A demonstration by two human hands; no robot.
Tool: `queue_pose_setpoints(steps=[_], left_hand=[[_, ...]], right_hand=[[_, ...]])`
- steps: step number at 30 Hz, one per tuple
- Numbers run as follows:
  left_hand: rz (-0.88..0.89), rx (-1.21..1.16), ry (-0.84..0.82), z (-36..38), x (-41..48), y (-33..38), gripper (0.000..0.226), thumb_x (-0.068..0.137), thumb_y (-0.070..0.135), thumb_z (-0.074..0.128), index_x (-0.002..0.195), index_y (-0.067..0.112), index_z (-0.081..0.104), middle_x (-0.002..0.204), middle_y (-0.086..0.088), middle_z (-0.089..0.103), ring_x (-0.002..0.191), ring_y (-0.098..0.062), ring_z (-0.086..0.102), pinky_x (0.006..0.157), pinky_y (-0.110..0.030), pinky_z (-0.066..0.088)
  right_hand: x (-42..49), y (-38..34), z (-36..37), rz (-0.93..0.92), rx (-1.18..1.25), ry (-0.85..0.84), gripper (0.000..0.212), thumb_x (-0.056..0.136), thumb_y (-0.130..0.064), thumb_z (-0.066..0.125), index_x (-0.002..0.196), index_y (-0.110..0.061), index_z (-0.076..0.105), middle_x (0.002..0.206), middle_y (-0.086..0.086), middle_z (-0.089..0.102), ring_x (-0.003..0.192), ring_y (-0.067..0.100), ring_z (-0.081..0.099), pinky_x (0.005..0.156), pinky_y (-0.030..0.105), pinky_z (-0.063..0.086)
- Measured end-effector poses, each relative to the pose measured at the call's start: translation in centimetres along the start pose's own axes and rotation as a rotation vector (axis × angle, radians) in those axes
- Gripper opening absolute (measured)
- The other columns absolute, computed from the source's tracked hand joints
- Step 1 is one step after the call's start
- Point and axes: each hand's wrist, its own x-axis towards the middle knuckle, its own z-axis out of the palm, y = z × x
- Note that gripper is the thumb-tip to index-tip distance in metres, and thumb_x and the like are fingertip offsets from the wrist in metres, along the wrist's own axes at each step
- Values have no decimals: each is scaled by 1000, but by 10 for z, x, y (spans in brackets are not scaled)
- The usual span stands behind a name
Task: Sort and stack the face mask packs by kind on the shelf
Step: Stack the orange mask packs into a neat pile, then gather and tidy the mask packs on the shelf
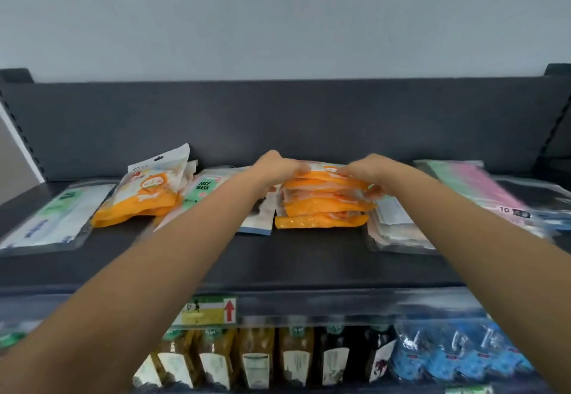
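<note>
Orange pack stack point(321, 200) at mid shelf point(309, 257), long axis left-right, is clasped at its top ends by left hand point(275, 166) and right hand point(367, 171), fingers closed; loose orange packs point(142, 199) lie left, nearer the left hand.

Pale grey wall point(278, 16) up top, evenly lit. Dark shelf back panel point(309, 121) below it, slotted uprights point(18, 128) at left and right. Near edge: price label rail point(213, 310); under it, bottles point(256, 359) in a row.
</note>
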Motion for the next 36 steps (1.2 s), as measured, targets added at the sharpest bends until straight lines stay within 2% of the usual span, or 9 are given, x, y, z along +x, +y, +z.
queue_pose_setpoints(steps=[3, 8, 12, 16, 21, 24, 29, 32, 36], left_hand=[[28, -14, 94, -22, -4, -9, 81, 74, 56, 68, 132, 2, 50, 129, -9, 58, 111, -27, 58, 89, -39, 51], [-8, 91, 229, -76, -16, -34, 53, 85, 44, 66, 118, 4, 59, 116, -14, 64, 93, -28, 61, 78, -38, 49], [-202, 292, 183, -109, -31, -67, 47, 84, 42, 68, 112, 6, 57, 104, -10, 64, 88, -26, 62, 80, -35, 52], [-292, 379, 154, -116, -45, -91, 53, 82, 46, 69, 113, 4, 60, 99, -11, 66, 93, -29, 65, 85, -36, 56], [-263, 464, 140, -121, -45, -109, 65, 78, 49, 72, 121, 3, 56, 106, -12, 61, 101, -32, 62, 82, -35, 54], [-234, 412, 118, -125, -34, -119, 66, 77, 47, 74, 124, 5, 53, 107, -10, 59, 92, -28, 57, 73, -33, 49], [-214, 246, 15, -138, -25, -123, 58, 72, 43, 80, 102, -1, 59, 63, -11, 54, 50, -26, 51, 48, -22, 36], [-198, 82, -39, -149, -24, -117, 86, 44, 47, 89, 108, -1, 59, 85, -20, 67, 72, -32, 62, 65, -33, 45], [-92, -3, -35, -153, -34, -97, 57, 74, 29, 82, 114, -3, 55, 114, -18, 60, 95, -33, 56, 81, -43, 46]], right_hand=[[3, -5, 1, -119, -190, 126, 62, 92, -54, 49, 127, -4, 54, 121, 12, 60, 106, 32, 59, 85, 37, 48], [-5, -33, 8, -408, -245, 387, 50, 92, -52, 44, 92, -4, 60, 91, 11, 61, 103, 37, 60, 73, 36, 45], [-31, -67, 47, -613, -117, 237, 36, 89, -32, 57, 97, 2, 68, 97, 13, 71, 89, 28, 66, 76, 39, 53], [-50, -88, 104, -438, -243, -177, 15, 87, -24, 56, 81, -11, 57, 73, 8, 65, 58, 23, 57, 61, 28, 45], [-54, -95, 150, -335, -414, -267, 24, 87, -31, 54, 82, -8, 56, 50, 5, 61, 37, 14, 51, 43, 19, 39], [-58, -97, 156, -306, -341, -239, 17, 85, -23, 57, 75, -10, 57, 55, 4, 57, 44, 16, 52, 45, 19, 39], [-70, -97, 144, -259, -208, -142, 25, 89, -21, 53, 67, -9, 51, 65, 6, 56, 72, 24, 58, 66, 28, 46], [-79, -99, 137, -227, -131, -86, 19, 87, -24, 54, 80, -7, 58, 79, 9, 64, 73, 26, 60, 66, 30, 48], [-87, -107, 130, -179, 57, 1, 19, 82, -24, 57, 84, -6, 58, 95, 16, 70, 83, 31, 66, 67, 34, 51]])
